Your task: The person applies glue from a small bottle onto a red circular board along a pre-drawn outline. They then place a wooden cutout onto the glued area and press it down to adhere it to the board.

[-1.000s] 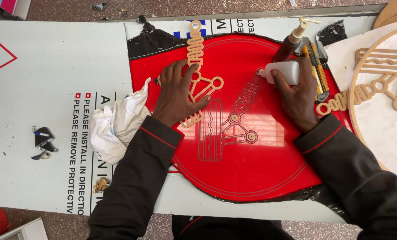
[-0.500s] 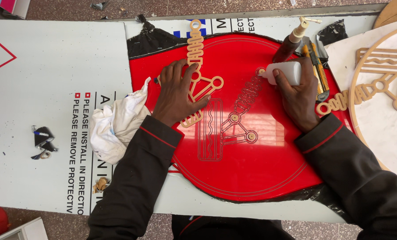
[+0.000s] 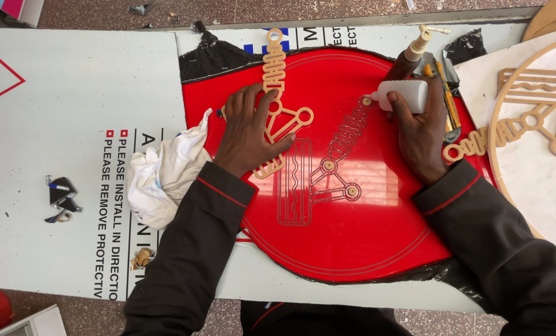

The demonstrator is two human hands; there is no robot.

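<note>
A large red disc with engraved line patterns lies flat in front of me. My left hand rests flat on a tan wooden cut-out with a wavy stem, pressing it onto the red surface. My right hand grips a white glue bottle lying sideways, its nozzle pointing left at the top end of an engraved wavy recess. Small tan round pieces sit in that recess pattern.
A crumpled white cloth lies left of my left arm on a white printed sheet. A second bottle with a tan nozzle and a utility knife lie by my right hand. A round white panel with wooden cut-outs sits at right.
</note>
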